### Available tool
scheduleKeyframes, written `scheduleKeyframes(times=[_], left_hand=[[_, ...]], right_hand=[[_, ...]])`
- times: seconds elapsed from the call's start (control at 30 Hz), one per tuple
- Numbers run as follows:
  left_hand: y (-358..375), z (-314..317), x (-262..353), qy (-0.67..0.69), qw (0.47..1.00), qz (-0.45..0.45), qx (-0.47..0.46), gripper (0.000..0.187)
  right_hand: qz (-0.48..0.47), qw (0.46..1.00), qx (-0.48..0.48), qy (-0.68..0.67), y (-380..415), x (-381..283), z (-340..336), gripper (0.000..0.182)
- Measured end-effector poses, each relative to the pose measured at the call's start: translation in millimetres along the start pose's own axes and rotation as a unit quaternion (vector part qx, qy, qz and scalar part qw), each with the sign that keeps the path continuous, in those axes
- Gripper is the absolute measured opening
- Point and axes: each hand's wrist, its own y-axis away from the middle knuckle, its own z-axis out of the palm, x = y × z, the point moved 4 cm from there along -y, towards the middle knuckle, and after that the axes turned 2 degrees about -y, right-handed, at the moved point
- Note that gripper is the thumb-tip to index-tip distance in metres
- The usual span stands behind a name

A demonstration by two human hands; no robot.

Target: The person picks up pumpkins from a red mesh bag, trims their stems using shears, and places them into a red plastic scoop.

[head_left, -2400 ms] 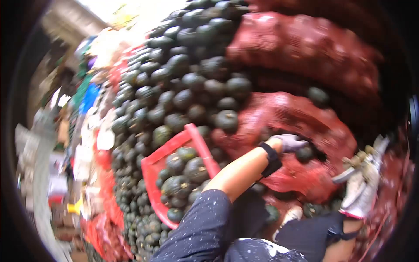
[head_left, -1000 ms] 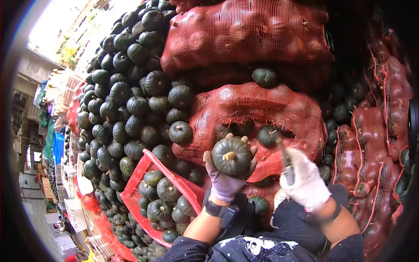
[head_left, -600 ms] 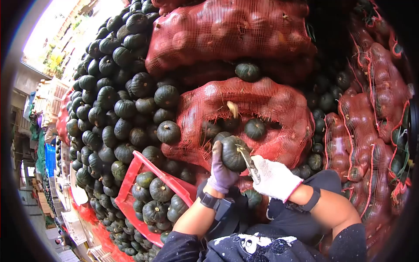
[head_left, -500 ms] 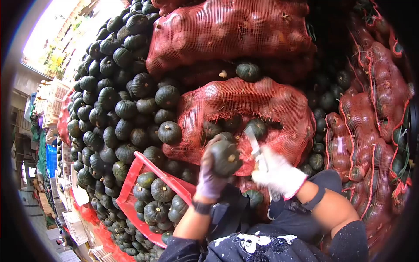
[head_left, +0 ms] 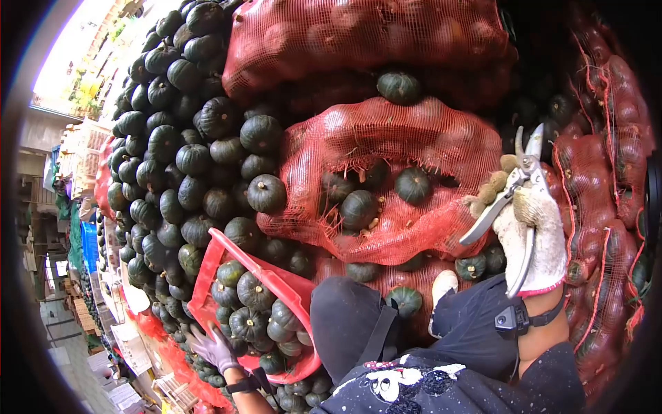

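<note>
My right hand (head_left: 541,238), in a white work glove with dirty fingertips, grips a pair of pruning shears (head_left: 488,215) at the right of the head view. The shears' blades stand apart and point away from me. Down at the left, my left hand (head_left: 215,350) in a thin greyish glove has its fingers spread at the outer edge of a red plastic crate (head_left: 200,293). Dark green pumpkins (head_left: 248,323) fill the crate. A torn red mesh sack (head_left: 386,141) lies before me, with several pumpkins showing in its opening, one pumpkin (head_left: 414,185) near the middle.
A large heap of dark green pumpkins (head_left: 193,160) rises on the left. Another full mesh sack (head_left: 365,41) lies beyond the torn one, with a single pumpkin (head_left: 398,87) between them. More full sacks (head_left: 586,186) line the right side.
My left hand has gone from above the torn sack to the crate's side, and the pumpkin it held is out of it. My right hand has moved right and away with the shears.
</note>
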Motion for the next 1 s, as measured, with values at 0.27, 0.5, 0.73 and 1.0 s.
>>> scheduleKeyframes(times=[0.27,0.5,0.73,1.0], left_hand=[[34.0,-94.0,424.3,0.45,0.615,0.396,-0.512,0.057],[91.3,16.9,542.3,-0.029,0.839,0.388,-0.381,0.075],[77.5,-19.9,517.8,0.104,0.675,0.555,-0.474,0.101],[15.7,-225.3,532.9,0.759,0.423,0.4,-0.291,0.076]], right_hand=[[-0.007,0.993,0.052,-0.106,27.1,-21.3,-4.6,0.035],[-0.149,0.966,0.187,0.1,77.9,-41.1,-19.1,0.034],[-0.131,0.939,0.21,0.239,97.5,-47.0,-46.8,0.036],[-0.097,0.937,0.215,0.256,96.7,-49.5,-56.1,0.038]])
